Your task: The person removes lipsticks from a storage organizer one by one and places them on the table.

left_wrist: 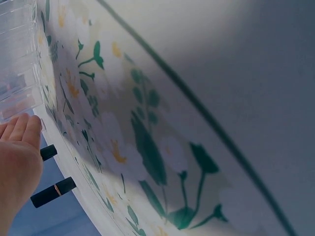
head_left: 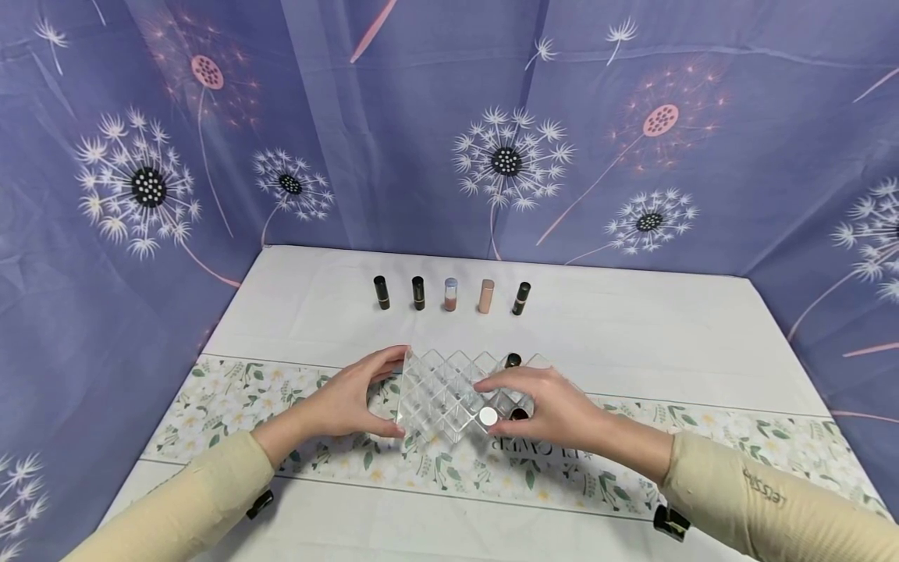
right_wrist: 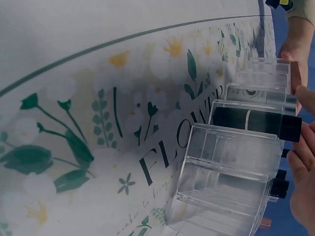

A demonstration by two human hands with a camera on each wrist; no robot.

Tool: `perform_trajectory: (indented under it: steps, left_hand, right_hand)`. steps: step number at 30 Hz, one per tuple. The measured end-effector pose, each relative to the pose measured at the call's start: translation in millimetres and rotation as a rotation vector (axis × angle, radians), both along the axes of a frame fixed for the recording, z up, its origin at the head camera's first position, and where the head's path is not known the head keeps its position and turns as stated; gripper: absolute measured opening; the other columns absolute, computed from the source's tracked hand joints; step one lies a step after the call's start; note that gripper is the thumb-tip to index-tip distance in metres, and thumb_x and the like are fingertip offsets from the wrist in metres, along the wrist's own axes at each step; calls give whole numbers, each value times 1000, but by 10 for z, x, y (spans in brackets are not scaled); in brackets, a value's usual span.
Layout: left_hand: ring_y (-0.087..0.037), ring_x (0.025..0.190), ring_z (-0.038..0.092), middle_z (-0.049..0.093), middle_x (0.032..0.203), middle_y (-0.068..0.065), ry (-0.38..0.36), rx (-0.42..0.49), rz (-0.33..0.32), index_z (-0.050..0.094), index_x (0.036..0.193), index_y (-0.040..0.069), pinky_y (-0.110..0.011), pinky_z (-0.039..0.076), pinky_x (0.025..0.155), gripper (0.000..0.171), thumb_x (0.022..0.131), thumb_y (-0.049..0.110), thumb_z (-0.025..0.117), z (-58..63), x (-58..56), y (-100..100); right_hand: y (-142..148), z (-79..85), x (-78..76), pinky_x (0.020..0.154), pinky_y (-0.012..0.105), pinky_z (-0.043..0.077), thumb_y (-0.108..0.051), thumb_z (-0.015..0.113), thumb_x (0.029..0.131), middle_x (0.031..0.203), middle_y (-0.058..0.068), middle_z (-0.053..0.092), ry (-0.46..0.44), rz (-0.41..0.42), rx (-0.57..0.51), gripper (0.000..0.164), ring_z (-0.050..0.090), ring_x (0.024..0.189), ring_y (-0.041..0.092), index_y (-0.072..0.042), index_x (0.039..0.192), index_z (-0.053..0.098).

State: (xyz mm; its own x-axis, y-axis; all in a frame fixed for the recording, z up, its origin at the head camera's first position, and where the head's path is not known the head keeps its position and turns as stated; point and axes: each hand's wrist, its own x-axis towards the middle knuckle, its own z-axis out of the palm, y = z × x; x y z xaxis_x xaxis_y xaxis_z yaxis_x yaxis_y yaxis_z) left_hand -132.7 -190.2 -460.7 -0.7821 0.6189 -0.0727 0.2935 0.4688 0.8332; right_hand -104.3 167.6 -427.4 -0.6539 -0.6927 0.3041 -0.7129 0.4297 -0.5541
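Note:
A clear organizer [head_left: 435, 390] with diamond-shaped compartments stands on the floral strip. My left hand [head_left: 344, 398] holds its left end, thumb at the near corner and fingertips at the far one. Over its right part is my right hand [head_left: 555, 402], fingers apart, with the thumb tip beside a silver-capped lipstick [head_left: 488, 416]. That lipstick sits in a compartment. A black lipstick [right_wrist: 251, 120] stands in the neighbouring one, close by the right fingers in the right wrist view. Farther back in the organizer is another black lipstick [head_left: 513, 360], partly behind the right hand.
Several lipsticks stand in a row behind the organizer, among them a black one [head_left: 381, 293], one with a clear lower part [head_left: 450, 294] and a rose-gold one [head_left: 486, 297]. Purple dandelion-print fabric [head_left: 421, 156] encloses the white table [head_left: 302, 312] at back and sides.

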Motion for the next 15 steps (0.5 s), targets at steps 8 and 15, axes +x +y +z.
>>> perform_trajectory:
  steps: [8,15]
  left_hand:
    - [-34,152,45,38,170,-9,4,-7,1,27,170,14,-50,38,126,124,74,42,100,9,5,-1]
    - [-34,152,44,39,169,-9,3,-3,2,28,170,16,-49,38,126,123,74,40,100,15,8,1]
  right_hand:
    - [-17,-12,17,100,52,61,-21,90,86,128,-2,76,-38,4,25,46,73,117,19,-12,129,75]
    - [-21,-9,22,101,48,62,-19,87,90,126,0,76,-41,35,45,42,73,115,20,-12,129,74]
